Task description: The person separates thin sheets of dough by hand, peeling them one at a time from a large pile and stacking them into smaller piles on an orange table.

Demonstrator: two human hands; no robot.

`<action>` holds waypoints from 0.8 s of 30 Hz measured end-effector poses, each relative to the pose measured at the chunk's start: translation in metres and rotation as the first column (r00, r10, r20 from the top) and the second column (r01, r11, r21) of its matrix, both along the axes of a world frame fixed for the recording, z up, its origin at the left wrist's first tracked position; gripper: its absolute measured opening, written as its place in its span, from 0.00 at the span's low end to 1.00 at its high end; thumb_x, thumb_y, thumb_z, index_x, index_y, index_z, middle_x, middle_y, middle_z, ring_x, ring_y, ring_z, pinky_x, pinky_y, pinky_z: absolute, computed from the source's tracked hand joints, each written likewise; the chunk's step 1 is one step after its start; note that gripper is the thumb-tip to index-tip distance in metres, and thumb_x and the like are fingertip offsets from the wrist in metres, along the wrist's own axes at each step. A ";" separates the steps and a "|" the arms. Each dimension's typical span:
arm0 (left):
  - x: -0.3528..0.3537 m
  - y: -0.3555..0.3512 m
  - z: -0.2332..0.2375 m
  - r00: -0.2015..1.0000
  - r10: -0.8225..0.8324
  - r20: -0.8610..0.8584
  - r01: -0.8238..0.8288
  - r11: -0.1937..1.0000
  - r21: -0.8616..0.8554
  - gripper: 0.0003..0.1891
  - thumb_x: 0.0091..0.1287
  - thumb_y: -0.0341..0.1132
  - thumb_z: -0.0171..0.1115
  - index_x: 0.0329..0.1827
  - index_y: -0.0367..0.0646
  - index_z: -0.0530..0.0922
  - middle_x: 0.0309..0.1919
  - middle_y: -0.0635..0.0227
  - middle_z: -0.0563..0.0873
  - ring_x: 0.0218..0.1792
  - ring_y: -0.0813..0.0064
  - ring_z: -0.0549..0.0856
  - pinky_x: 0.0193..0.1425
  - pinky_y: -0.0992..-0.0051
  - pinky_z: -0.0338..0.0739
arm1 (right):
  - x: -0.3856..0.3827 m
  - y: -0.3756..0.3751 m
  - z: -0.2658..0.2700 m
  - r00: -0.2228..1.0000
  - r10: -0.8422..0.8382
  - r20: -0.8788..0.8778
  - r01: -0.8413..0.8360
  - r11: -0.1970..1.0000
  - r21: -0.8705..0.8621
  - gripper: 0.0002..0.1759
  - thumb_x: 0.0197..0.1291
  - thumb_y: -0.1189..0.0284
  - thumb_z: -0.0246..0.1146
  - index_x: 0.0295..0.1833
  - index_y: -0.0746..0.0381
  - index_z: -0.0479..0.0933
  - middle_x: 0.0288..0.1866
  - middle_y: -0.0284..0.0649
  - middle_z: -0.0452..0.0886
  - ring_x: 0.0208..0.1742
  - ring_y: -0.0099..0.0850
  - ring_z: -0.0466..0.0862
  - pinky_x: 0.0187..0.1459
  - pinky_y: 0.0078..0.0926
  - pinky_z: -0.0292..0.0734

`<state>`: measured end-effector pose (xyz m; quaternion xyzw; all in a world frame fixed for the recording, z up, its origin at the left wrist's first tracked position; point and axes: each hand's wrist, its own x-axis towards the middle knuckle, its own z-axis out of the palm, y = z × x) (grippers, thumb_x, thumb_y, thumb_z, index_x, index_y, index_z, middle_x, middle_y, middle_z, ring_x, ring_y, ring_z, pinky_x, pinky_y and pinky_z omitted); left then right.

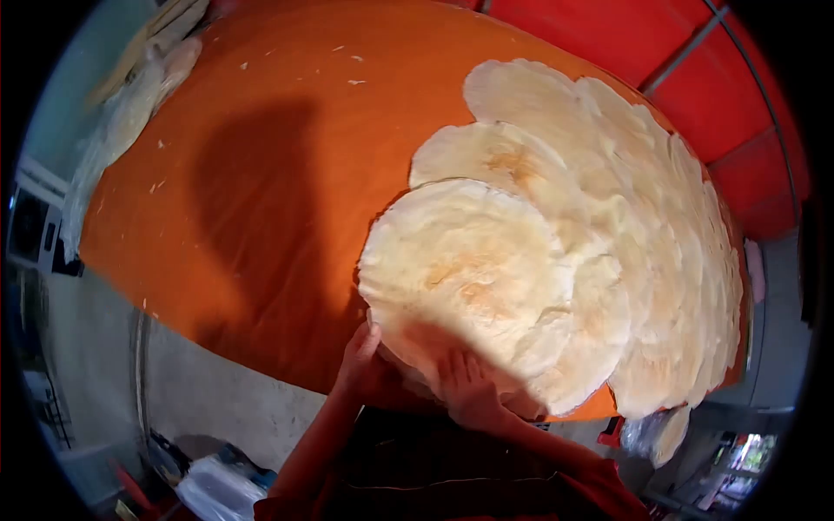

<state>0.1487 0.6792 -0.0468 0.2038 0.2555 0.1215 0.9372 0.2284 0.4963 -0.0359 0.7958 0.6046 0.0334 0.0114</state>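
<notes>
A large round flatbread [469,260], pale with a browned patch in the middle, lies in front of me over the edges of other flatbreads. My left hand [360,363] is at its near left edge, thumb on top and the other fingers hidden beneath the rim. Flat on its near edge rests my right hand [472,389], fingers stretched out. Many more flatbreads [643,252] overlap in layers to the right, reaching the far right end of the table. A shadow darkens the near part of the front flatbread.
An orange cloth [261,95] covers the table, with small crumbs and a large shadow on its left part. Clear plastic wrapping [122,139] lies along the left edge. Red panels [608,35] stand behind. A plastic bag [217,491] is low at the left on the concrete floor.
</notes>
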 end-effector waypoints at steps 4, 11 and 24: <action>0.010 0.018 -0.037 0.989 0.057 -0.138 0.063 0.677 0.733 0.13 0.62 0.30 0.55 0.50 0.40 0.73 0.46 0.66 0.78 0.44 0.76 0.78 0.46 0.73 0.75 | 0.016 -0.001 0.030 0.914 0.080 -0.399 0.010 0.975 0.220 0.32 0.56 0.54 0.56 0.58 0.68 0.66 0.49 0.56 0.74 0.46 0.48 0.78 0.40 0.36 0.77; -0.010 0.185 0.078 0.935 0.242 -0.260 0.161 0.363 0.918 0.16 0.64 0.30 0.48 0.56 0.39 0.69 0.50 0.63 0.75 0.52 0.74 0.74 0.54 0.75 0.71 | 0.119 -0.052 0.090 0.553 -0.438 -0.709 0.785 0.559 0.266 0.11 0.54 0.77 0.60 0.43 0.69 0.73 0.44 0.49 0.79 0.34 0.36 0.83 0.37 0.28 0.79; -0.054 0.175 -0.018 0.379 0.814 -0.441 0.925 -0.322 0.200 0.37 0.63 0.52 0.52 0.68 0.40 0.52 0.69 0.50 0.51 0.69 0.49 0.52 0.64 0.43 0.50 | 0.219 -0.050 -0.012 1.000 0.026 -0.014 -0.026 0.998 0.049 0.32 0.46 0.64 0.64 0.59 0.58 0.66 0.60 0.42 0.69 0.59 0.39 0.71 0.58 0.34 0.68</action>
